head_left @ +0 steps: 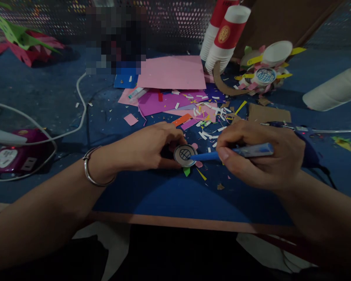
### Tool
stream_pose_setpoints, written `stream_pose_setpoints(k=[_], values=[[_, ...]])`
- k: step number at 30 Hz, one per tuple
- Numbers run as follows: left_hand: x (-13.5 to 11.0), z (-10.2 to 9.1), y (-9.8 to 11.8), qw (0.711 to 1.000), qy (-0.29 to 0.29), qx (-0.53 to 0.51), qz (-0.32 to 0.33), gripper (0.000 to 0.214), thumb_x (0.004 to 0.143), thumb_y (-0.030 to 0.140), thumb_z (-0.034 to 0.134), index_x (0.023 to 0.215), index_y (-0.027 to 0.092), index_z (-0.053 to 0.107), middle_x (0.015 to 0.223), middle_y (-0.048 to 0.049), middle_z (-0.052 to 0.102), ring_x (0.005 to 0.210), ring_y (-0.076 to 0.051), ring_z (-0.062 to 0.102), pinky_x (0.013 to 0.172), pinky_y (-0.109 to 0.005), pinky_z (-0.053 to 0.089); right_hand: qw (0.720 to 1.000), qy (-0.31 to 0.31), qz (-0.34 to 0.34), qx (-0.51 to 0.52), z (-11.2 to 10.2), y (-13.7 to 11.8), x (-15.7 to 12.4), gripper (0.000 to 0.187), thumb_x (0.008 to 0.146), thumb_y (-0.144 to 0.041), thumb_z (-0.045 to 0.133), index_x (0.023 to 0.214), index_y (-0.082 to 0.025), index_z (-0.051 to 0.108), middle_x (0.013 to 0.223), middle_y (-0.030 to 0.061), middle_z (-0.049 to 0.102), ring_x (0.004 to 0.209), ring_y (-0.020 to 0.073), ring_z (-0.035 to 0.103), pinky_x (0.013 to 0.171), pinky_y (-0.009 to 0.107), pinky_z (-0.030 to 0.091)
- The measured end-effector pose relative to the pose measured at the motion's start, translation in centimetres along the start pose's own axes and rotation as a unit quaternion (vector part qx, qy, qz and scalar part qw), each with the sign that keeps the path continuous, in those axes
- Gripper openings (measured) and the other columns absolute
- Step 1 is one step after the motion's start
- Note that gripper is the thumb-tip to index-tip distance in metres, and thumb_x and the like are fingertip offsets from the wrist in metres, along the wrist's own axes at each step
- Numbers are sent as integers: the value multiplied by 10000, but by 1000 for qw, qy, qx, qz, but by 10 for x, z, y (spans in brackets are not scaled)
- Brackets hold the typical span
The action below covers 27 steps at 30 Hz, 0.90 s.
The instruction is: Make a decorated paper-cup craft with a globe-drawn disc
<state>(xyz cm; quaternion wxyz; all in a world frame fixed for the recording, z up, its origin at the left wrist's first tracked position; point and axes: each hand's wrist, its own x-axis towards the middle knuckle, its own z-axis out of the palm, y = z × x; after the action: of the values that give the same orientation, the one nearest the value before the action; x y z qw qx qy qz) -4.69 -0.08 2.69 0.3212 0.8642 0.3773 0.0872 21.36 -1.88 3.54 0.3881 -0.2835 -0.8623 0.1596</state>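
Observation:
My left hand has its fingers closed around the side of a small paper cup. The cup's round white base faces up and bears a dark blue circle with a grid inside. Pink and green paper pieces stick out around its rim. In my right hand is a blue felt-tip pen, pinched between thumb and fingers. Its tip meets the right part of the drawn grid, or hovers just over it; I cannot tell which. My left palm hides most of the cup's body.
Paper scraps litter the blue table beyond my hands. Pink sheets lie behind them. Stacked paper cups, a decorated cup figure and a white roll stand or lie at right. Glue guns with cords flank me.

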Motion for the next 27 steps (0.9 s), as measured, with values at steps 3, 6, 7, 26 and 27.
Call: stream_pose_setpoints(k=[3, 6, 7, 26, 27], values=[[-1, 0, 0, 1000, -1, -5, -6, 381, 881, 435, 857, 1184, 219, 774, 1042, -42, 700, 971, -214, 642, 835, -309, 477, 1000, 24, -6, 10, 1, 0, 0, 164, 854, -101, 663, 832, -257, 618, 669, -57, 647, 521, 109, 584, 505, 287, 443], [-1, 0, 1, 1000, 5, -8, -5, 373, 878, 413, 857, 1181, 215, 773, 1045, -38, 703, 968, -210, 651, 845, -309, 484, 1000, 31, -7, 3, 3, 1, 0, 168, 873, -100, 674, 840, -258, 628, 671, -58, 658, 532, 110, 603, 518, 284, 458], [-1, 0, 1, 1000, 6, -7, -5, 376, 873, 407, 860, 1180, 210, 771, 1039, -37, 704, 963, -208, 652, 846, -310, 485, 999, 30, -11, 2, 3, 2, 0, 164, 879, -107, 681, 843, -259, 631, 678, -53, 662, 542, 115, 612, 529, 286, 469], [0, 0, 2, 1000, -6, -11, -10, 380, 877, 404, 859, 1184, 197, 771, 1032, -39, 697, 940, -197, 644, 824, -301, 489, 1000, 14, -21, -13, 2, 4, 0, 154, 858, -108, 684, 828, -248, 627, 658, -53, 640, 518, 106, 582, 515, 283, 435], [0, -1, 3, 1000, -6, -10, -10, 380, 879, 407, 856, 1185, 199, 770, 1032, -38, 698, 939, -196, 643, 827, -301, 489, 1000, 13, -22, -11, 1, 4, 0, 156, 856, -107, 680, 826, -249, 625, 662, -53, 644, 521, 108, 588, 516, 285, 440]])
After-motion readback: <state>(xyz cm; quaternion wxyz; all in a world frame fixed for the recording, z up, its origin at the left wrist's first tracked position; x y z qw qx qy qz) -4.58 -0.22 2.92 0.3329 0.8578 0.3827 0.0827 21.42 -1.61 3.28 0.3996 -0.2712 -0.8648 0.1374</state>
